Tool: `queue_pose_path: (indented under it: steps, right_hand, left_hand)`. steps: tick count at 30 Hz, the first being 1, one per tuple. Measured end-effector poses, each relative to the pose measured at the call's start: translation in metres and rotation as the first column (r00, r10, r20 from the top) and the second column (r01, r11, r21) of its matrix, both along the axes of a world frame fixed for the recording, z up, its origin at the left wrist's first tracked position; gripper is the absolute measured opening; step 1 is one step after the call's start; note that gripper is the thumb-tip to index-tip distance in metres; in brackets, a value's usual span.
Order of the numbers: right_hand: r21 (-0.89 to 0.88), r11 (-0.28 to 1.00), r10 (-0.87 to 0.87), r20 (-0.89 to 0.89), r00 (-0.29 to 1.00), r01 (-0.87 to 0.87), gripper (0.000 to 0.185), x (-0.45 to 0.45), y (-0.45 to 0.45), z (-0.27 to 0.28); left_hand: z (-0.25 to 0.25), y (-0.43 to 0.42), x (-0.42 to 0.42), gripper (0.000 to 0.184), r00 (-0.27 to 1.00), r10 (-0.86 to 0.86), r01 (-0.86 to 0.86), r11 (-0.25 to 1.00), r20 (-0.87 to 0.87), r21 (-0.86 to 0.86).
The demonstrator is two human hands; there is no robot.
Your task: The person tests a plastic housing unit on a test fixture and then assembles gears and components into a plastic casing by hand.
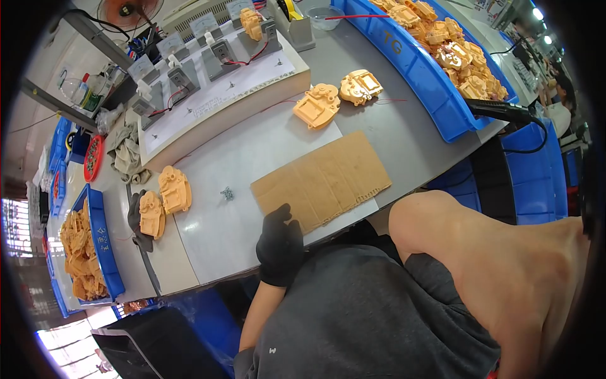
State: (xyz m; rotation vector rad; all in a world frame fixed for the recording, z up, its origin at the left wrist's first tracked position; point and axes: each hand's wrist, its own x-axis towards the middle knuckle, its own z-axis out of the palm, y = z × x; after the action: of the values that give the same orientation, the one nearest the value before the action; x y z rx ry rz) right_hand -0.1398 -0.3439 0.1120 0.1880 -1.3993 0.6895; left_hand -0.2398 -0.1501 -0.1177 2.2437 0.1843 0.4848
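My left hand (281, 246), in a black glove, is at the left end of a brown cardboard sheet (325, 180). Its fingers are loosely bent and apart, with nothing seen in them. On the right, my bare arm (467, 234) is bent with the elbow over the table edge; that hand lies beyond the frame. Left of the cardboard is a small heap of screws (226, 193). Two orange plastic housings, one outer (152, 215) and one inner (175, 189), lie farther left. Beyond the cardboard are another orange housing (317, 106) and a yellowish housing (361, 87).
A test stand (221, 101) with clamps and wires spans the back. Blue bins, one at right (404, 69) and one at left (104, 246), hold many orange housings. A black glove-like shape (134, 211) is behind the outer left housing. A red dish (94, 158) and a cloth (128, 155) lie far left.
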Motion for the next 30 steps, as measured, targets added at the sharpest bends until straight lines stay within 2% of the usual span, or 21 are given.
queue_pose_path:
  steps: [3, 20, 23, 25, 26, 28, 29, 30]
  right_hand:
    - [0.002, 1.000, -0.015, 0.003, 1.000, 0.015, 0.012, 0.000, 0.002, 0.000]
    - [-0.009, 0.989, -0.144, 0.034, 0.989, 0.145, 0.014, 0.014, 0.022, -0.006]
    - [-0.005, 0.976, -0.216, 0.043, 0.976, 0.216, 0.015, 0.020, 0.029, -0.008]
    - [-0.001, 0.936, -0.352, 0.037, 0.935, 0.352, 0.015, 0.032, 0.037, -0.015]
    - [-0.016, 0.891, -0.454, 0.019, 0.891, 0.454, 0.015, 0.041, 0.042, -0.022]
    - [-0.141, 0.661, -0.747, -0.022, 0.665, 0.737, 0.016, 0.070, 0.059, -0.047]
    - [-0.258, 0.460, -0.877, 0.020, 0.481, 0.850, 0.016, 0.093, 0.069, -0.066]
    - [-0.367, 0.057, -0.965, 0.217, 0.145, 0.928, 0.013, 0.117, 0.078, -0.086]
  left_hand:
    - [0.002, -0.001, 0.001, 0.028, 0.999, 0.044, -0.044, 0.999, 0.000, 0.008]
    - [0.008, -0.001, 0.003, 0.027, 0.999, 0.048, -0.048, 0.999, -0.007, -0.001]
    - [0.008, -0.001, 0.002, 0.027, 0.999, 0.041, -0.041, 0.999, -0.012, 0.001]
    - [0.008, 0.000, 0.002, 0.027, 0.999, 0.036, -0.036, 0.999, -0.012, -0.001]
    - [0.009, 0.000, 0.003, 0.027, 0.999, 0.033, -0.033, 0.999, -0.008, -0.008]
    - [0.009, 0.001, 0.003, 0.029, 1.000, 0.010, -0.010, 1.000, 0.021, -0.002]
    - [0.007, 0.002, 0.003, 0.031, 0.999, -0.008, 0.008, 1.000, 0.045, 0.009]
    - [0.005, 0.003, 0.002, 0.033, 0.997, -0.026, 0.024, 0.999, 0.071, 0.021]
